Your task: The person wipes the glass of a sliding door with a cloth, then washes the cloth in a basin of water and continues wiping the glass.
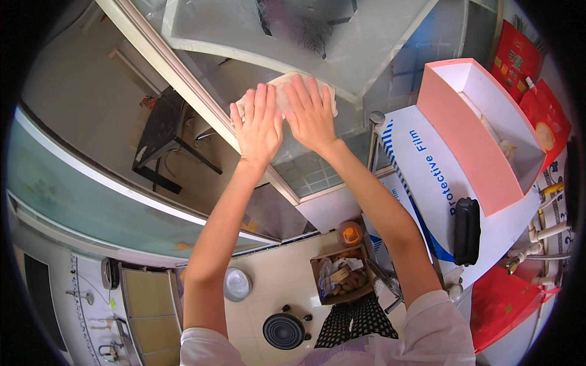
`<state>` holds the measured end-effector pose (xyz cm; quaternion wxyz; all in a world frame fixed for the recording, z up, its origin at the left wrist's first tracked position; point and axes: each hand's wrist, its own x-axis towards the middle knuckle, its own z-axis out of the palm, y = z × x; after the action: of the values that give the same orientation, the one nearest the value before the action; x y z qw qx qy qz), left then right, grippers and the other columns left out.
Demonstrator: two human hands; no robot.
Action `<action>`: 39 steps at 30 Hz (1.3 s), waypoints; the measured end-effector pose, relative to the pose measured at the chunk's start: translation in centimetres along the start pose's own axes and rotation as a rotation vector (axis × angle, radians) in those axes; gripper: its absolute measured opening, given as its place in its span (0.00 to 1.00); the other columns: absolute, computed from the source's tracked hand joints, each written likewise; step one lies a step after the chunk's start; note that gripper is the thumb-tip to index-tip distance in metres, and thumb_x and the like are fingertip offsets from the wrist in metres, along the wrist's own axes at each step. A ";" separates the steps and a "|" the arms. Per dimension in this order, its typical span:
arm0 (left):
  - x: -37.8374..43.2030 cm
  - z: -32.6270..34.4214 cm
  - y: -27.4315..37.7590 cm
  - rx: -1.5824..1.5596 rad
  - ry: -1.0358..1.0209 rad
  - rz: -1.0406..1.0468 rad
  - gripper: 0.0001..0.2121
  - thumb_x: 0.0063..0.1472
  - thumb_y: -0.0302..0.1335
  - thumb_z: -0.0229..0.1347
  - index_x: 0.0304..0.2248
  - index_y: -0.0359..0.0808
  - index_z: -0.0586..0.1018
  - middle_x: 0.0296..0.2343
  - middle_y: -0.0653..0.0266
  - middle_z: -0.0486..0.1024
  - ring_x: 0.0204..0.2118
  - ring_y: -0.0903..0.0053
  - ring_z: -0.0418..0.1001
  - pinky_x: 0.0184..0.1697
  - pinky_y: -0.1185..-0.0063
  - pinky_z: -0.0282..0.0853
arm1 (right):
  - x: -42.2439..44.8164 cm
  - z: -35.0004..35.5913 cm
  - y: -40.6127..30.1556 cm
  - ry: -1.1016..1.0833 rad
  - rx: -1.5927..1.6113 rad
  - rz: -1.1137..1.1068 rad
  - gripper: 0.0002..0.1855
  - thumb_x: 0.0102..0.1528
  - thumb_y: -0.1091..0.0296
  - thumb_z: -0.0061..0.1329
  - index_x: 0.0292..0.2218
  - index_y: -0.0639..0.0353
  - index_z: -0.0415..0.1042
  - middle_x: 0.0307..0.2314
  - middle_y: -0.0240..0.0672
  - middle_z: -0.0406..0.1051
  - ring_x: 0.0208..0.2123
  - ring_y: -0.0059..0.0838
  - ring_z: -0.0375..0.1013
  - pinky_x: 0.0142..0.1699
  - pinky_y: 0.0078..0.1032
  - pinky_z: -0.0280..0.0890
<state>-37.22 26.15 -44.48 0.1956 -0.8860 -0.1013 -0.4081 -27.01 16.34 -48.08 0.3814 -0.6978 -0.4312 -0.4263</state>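
Observation:
Both of my hands lie flat on a pale beige cloth (280, 87), pressing it against a glass pane (293, 59) in a light frame. My left hand (258, 126) covers the cloth's left part, close to the frame's upright (192, 91). On the cloth's right part rests my right hand (313, 114), fingers slightly spread. The cloth shows above and between the fingers; what lies under the palms is hidden. Blurry reflections show in the glass.
At right, a pink box (471, 137) and a black case (467, 231) sit on a surface covered in protective film (425, 174). Below are a cardboard box (316, 274) of produce, a black wheeled stool (284, 330) and a metal pot (237, 284). A dark table (160, 137) stands beyond the doorway.

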 end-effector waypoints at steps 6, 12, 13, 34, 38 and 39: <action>-0.3 1.3 0.8 -0.004 0.038 -0.070 0.27 0.60 0.38 0.40 0.57 0.38 0.56 0.58 0.57 0.50 0.60 0.60 0.46 0.59 0.54 0.35 | -0.1 0.5 0.2 0.035 -0.038 -0.008 0.29 0.53 0.56 0.42 0.56 0.47 0.57 0.57 0.29 0.51 0.59 0.35 0.47 0.59 0.40 0.43; -1.3 2.1 1.2 0.001 0.040 -0.083 0.27 0.60 0.38 0.40 0.57 0.37 0.56 0.58 0.57 0.50 0.60 0.60 0.46 0.59 0.54 0.34 | -1.1 0.8 0.4 0.015 -0.041 -0.001 0.29 0.53 0.56 0.42 0.56 0.46 0.58 0.57 0.29 0.53 0.58 0.34 0.49 0.58 0.40 0.44; -1.5 2.4 1.3 0.003 0.033 -0.085 0.26 0.60 0.38 0.40 0.57 0.37 0.57 0.58 0.57 0.51 0.60 0.60 0.47 0.59 0.54 0.34 | -1.5 0.9 0.6 0.014 -0.042 -0.006 0.28 0.53 0.56 0.42 0.55 0.46 0.59 0.56 0.29 0.53 0.58 0.34 0.49 0.58 0.40 0.44; -8.7 7.2 3.4 0.048 -0.083 -0.044 0.26 0.59 0.40 0.42 0.55 0.38 0.59 0.55 0.57 0.54 0.57 0.56 0.51 0.56 0.51 0.39 | -9.9 3.1 2.3 -0.071 -0.055 -0.010 0.27 0.51 0.53 0.44 0.53 0.46 0.62 0.55 0.28 0.55 0.58 0.32 0.50 0.60 0.38 0.40; -9.6 7.7 3.6 0.039 -0.109 -0.034 0.26 0.59 0.39 0.43 0.55 0.38 0.59 0.55 0.57 0.54 0.57 0.56 0.51 0.55 0.50 0.41 | -10.9 3.4 2.4 -0.089 -0.067 -0.016 0.27 0.51 0.54 0.45 0.52 0.45 0.63 0.55 0.28 0.56 0.58 0.32 0.50 0.60 0.38 0.41; -9.8 7.8 3.7 0.033 -0.119 -0.034 0.26 0.59 0.39 0.43 0.55 0.38 0.59 0.55 0.57 0.54 0.56 0.56 0.52 0.55 0.50 0.42 | -11.1 3.4 2.5 -0.098 -0.073 -0.019 0.27 0.51 0.54 0.45 0.52 0.45 0.63 0.54 0.28 0.56 0.57 0.31 0.51 0.59 0.38 0.41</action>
<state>-36.94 25.99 -57.50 0.1970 -0.9034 -0.1346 -0.3563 -26.69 15.52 -59.95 0.3300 -0.7270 -0.4401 -0.4109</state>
